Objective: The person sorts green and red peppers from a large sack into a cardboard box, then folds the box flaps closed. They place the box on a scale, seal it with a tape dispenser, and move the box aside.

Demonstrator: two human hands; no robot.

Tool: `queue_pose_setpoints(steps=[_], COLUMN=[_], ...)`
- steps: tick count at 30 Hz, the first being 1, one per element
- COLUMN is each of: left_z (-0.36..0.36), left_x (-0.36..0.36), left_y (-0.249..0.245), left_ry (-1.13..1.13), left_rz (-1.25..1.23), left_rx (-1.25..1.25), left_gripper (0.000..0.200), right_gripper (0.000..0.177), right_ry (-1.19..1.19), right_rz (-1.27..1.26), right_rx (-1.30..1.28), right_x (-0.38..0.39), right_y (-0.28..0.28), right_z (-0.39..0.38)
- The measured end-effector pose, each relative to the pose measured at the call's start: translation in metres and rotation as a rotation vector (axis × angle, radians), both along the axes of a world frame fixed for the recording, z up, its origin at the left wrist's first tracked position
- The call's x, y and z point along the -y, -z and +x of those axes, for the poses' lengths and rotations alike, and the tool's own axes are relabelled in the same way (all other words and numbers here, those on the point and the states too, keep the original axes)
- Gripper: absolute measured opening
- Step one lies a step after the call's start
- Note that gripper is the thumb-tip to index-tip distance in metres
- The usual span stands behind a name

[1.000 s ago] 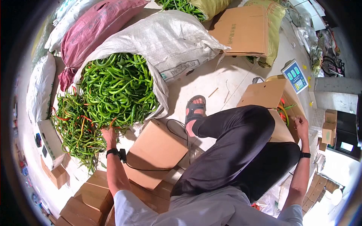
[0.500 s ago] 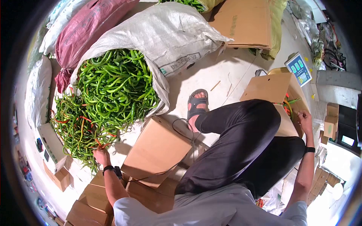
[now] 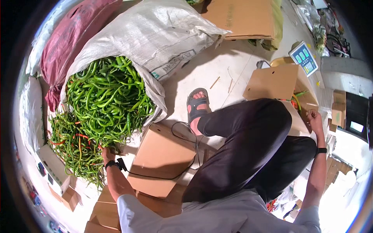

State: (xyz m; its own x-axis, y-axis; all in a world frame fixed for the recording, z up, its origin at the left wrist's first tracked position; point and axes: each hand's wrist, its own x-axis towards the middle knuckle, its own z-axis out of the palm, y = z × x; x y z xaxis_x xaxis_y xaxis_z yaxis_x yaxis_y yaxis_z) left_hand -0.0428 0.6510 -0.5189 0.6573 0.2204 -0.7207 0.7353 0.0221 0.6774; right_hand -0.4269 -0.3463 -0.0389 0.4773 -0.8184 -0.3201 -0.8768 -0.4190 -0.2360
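Green peppers (image 3: 107,99) fill the mouth of a large white woven sack (image 3: 149,33) and spill onto a lower pile mixed with red ones (image 3: 77,143). At the right edge of that pile is my left hand (image 3: 108,154); its fingers are partly hidden among the peppers, and what they hold cannot be made out. On the other side, my right hand (image 3: 314,117) hangs beside an open cardboard box (image 3: 272,81) with a few red and green peppers (image 3: 298,101) inside. Its fingers are bent, too small to tell whether anything is between them.
A closed carton (image 3: 161,159) with a black cable stands between the pile and my legs. A scale display (image 3: 304,58) is behind the open box. Flattened cardboard (image 3: 241,17) lies at the top, a pink sack (image 3: 74,42) at the upper left. More cartons (image 3: 105,207) are below.
My left hand has moved slightly right and in among the peppers; the orange-red pepper seen at its fingers before is now less visible. My right hand stays beside the box. The view has shifted a little.
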Motion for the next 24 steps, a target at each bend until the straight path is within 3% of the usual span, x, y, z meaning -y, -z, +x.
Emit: queue_pose_setpoints(steps=[2,7,10,11,12,18,24], left_z=[0.007,0.011,0.006,-0.003,-0.009,-0.038,-0.036], left_x=[0.016,0.040,0.039,0.048,0.029,0.016,0.034], left_y=[-0.020,-0.062,-0.099,-0.121,-0.130,-0.194,-0.246], left_ry=[-0.167,-0.202,0.297,0.274,0.341,0.238,0.209], left_rz=[-0.117,0.026,0.286,0.298,0.158,0.145,0.075], left_rx=[-0.066,-0.058,-0.182,-0.205,-0.213,-0.302,-0.292], left_gripper=[0.009,0.009,0.014,0.015,0.014,0.009,0.021], right_gripper=[0.016,0.016,0.017,0.017,0.017,0.017,0.018], right_ry=[0.021,0.033,0.063,0.075,0.069,-0.075,-0.025], right_rz=[0.007,0.013,0.016,0.021,0.027,0.014,0.031], right_rx=[-0.011,-0.016,-0.003,0.013,0.014,0.093,0.086], right_x=[0.010,0.010,0.011,0.013,0.016,0.024,0.019], right_y=[0.001,-0.002,-0.001,0.001,0.007,0.019,0.027], right_z=[-0.015,-0.031,-0.021,-0.020,-0.020,-0.023,-0.026])
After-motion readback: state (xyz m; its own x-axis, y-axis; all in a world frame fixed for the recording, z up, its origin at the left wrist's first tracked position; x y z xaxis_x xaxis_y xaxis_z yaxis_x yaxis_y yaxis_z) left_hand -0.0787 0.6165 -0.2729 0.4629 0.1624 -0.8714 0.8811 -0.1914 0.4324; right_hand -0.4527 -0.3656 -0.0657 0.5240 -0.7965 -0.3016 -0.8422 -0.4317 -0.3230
